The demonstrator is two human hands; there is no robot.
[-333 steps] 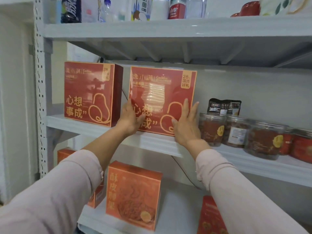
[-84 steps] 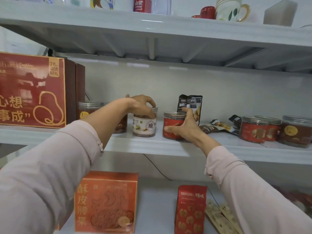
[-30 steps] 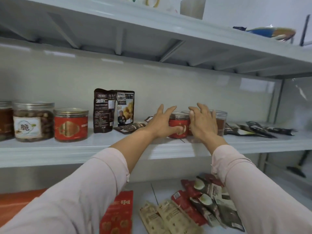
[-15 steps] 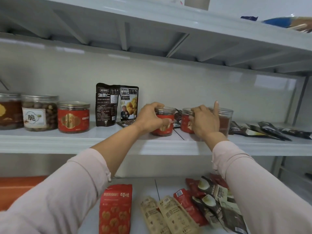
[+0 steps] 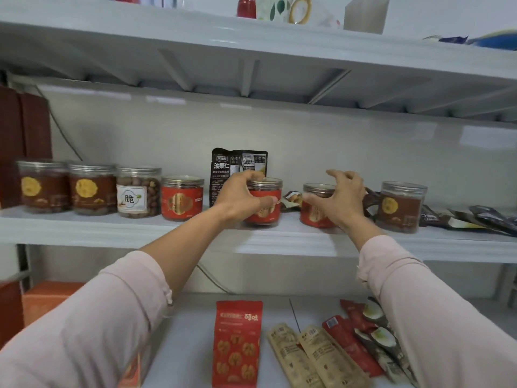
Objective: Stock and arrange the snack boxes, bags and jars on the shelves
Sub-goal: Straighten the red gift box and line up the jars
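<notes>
On the middle shelf (image 5: 167, 228) my left hand (image 5: 240, 197) grips a red-labelled jar (image 5: 267, 205) from its left side, just in front of two upright black bags (image 5: 237, 163). My right hand (image 5: 340, 197) curls over a second red jar (image 5: 314, 211), thumb on its front and fingers arched above the lid. Both jars stand upright on the shelf, a small gap apart. To their left stands a row of jars: two brown ones (image 5: 43, 186), a nut jar with a white label (image 5: 138, 193) and another red jar (image 5: 181, 198).
A brown jar (image 5: 401, 205) stands right of my right hand, with flat dark sachets (image 5: 475, 217) beyond it. The lower shelf holds a red bag (image 5: 237, 343), tan sachets (image 5: 307, 357) and an orange box (image 5: 47, 298). Mugs (image 5: 279, 8) sit on the top shelf.
Both hands have slid their red jars left along the shelf. The left jar is now closer to the row of jars, and the right jar has moved away from the brown jar.
</notes>
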